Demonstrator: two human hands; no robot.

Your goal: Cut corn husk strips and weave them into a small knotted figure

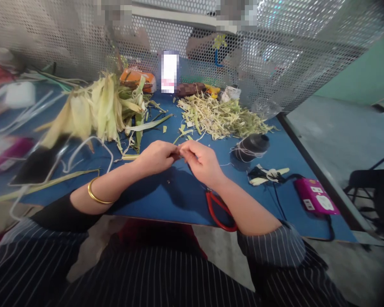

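Note:
My left hand [158, 157] and my right hand [201, 160] meet above the middle of the blue table, fingertips pinched together. Whatever lies between the fingers is too small to make out. A thin white thread runs on the table to the right of my right hand, near a dark spool [252, 147] wound with pale thread. Red-handled scissors [218, 213] lie partly under my right forearm. Behind my left hand rises a bunch of pale corn husks [97, 106]. Beyond my right hand is a heap of small husk pieces [216, 117].
A perforated metal screen [179, 25] stands behind the table. A lit phone [169, 71] leans near it. A dark phone [38, 164] with a white cable lies left. At right are a tied husk piece [270, 175] and a magenta power strip [316, 196].

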